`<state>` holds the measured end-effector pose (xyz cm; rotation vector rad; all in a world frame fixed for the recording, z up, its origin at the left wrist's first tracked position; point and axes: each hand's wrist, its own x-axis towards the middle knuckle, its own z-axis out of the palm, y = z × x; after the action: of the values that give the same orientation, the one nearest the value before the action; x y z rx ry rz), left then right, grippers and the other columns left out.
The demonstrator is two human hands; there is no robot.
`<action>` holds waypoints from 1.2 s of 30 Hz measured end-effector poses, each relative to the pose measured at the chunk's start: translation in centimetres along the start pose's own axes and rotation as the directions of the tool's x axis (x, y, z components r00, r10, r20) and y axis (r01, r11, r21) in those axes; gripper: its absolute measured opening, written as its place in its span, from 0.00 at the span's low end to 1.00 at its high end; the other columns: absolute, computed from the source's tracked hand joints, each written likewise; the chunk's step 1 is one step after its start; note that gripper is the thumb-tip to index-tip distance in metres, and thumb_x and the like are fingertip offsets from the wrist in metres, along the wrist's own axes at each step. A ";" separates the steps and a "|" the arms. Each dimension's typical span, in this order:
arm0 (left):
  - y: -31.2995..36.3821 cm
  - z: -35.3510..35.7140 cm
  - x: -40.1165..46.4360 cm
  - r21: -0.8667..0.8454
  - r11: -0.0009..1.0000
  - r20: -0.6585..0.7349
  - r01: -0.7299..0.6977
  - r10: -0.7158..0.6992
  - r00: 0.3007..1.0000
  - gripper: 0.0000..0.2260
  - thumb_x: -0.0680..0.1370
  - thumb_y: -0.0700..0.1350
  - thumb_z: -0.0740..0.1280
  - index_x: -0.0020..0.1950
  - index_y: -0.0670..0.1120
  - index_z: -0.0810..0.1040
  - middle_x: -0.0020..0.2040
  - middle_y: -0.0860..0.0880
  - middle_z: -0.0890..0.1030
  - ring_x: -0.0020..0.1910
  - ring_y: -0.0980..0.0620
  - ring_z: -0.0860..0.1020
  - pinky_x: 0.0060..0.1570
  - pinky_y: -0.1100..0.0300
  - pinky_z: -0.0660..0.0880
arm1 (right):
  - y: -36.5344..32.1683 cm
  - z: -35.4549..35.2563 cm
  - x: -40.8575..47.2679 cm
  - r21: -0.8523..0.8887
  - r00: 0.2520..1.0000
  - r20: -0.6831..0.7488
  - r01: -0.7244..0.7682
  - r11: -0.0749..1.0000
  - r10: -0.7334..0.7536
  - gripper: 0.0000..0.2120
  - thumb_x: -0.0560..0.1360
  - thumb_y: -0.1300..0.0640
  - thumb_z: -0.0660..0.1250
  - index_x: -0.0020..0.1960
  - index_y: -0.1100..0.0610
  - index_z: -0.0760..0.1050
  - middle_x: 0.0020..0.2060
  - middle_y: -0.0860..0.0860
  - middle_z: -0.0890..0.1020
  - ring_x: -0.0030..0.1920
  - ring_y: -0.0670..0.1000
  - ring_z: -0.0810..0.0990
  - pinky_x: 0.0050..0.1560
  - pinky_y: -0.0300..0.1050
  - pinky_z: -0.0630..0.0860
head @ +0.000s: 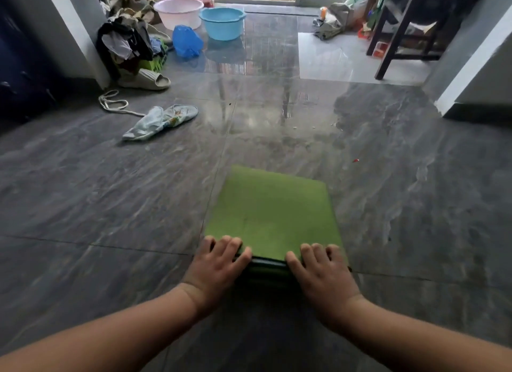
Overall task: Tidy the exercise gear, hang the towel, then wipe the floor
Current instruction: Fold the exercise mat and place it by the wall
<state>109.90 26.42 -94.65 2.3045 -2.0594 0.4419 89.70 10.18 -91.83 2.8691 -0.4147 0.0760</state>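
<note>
On the dark tiled floor (110,205) directly in front of the person lies a green exercise mat (273,208), its near end already wound into a dark roll under both hands. The left hand (219,263) and the right hand (322,274) rest palm-down on that roll, fingers spread and curled over its front edge, pressing rather than pinching. The likeliest trouble from here, as I judge it, is an uneven roll: if one hand pushes ahead of the other, the mat will skew and telescope at one end, and on glossy tile the whole mat may slide forward instead of winding up. Easing pressure could also let the roll spring loose. A pale cloth, probably the towel (160,121), lies crumpled well apart to the far left, near a white cord (113,104), neither yet touched. Farther back stand a pink basin (180,12) and a blue basin (222,22) just beside it; what either holds cannot be made out from this angle. A heap of clothes (124,43) spills over a green basket (155,64) by the wall.
</note>
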 end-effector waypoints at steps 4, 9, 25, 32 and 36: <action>5.4 3.3 -5.3 -0.103 0.987 0.613 -0.121 0.159 0.774 0.22 0.78 0.43 0.52 0.72 0.47 0.58 0.71 0.35 0.69 0.67 0.36 0.71 0.58 0.42 0.68 | -4.6 4.2 -4.0 0.061 0.866 0.468 0.165 0.984 -0.174 0.22 0.72 0.56 0.59 0.66 0.53 0.66 0.54 0.62 0.77 0.49 0.62 0.76 0.47 0.61 0.72; 7.0 1.8 -4.4 -0.242 0.967 0.702 -0.075 0.228 0.675 0.26 0.79 0.62 0.59 0.71 0.48 0.62 0.67 0.40 0.67 0.64 0.39 0.68 0.57 0.44 0.69 | -6.2 4.0 -5.5 0.175 0.771 0.612 0.085 0.981 -0.176 0.30 0.76 0.38 0.57 0.71 0.54 0.60 0.63 0.60 0.71 0.60 0.62 0.71 0.56 0.60 0.67; -3.4 8.1 12.1 -0.159 0.917 0.548 0.365 -0.226 0.806 0.30 0.81 0.62 0.49 0.79 0.60 0.38 0.81 0.48 0.39 0.79 0.44 0.36 0.75 0.37 0.37 | 4.4 11.0 9.7 0.321 0.846 0.487 -0.406 0.856 0.219 0.32 0.80 0.39 0.47 0.80 0.45 0.39 0.79 0.53 0.38 0.79 0.57 0.36 0.77 0.58 0.36; -1.2 13.7 8.5 -0.133 0.905 0.589 0.404 -0.256 0.767 0.31 0.78 0.67 0.42 0.76 0.62 0.30 0.78 0.49 0.30 0.75 0.44 0.27 0.71 0.34 0.33 | 4.0 15.4 8.2 0.255 0.849 0.495 -0.345 0.903 0.185 0.36 0.78 0.32 0.44 0.78 0.44 0.31 0.77 0.54 0.31 0.76 0.57 0.29 0.76 0.59 0.33; -1.1 14.8 8.5 -0.131 0.908 0.561 0.398 -0.263 0.785 0.32 0.77 0.68 0.44 0.77 0.63 0.34 0.80 0.50 0.34 0.77 0.45 0.31 0.71 0.34 0.33 | 3.8 16.9 7.9 0.253 0.880 0.428 -0.337 0.907 0.207 0.37 0.76 0.32 0.44 0.79 0.44 0.34 0.78 0.54 0.34 0.77 0.57 0.31 0.76 0.59 0.35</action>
<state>114.67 15.32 -106.73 2.7597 -1.6568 -0.5009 96.47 0.41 -106.68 3.1165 -0.9757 -0.4331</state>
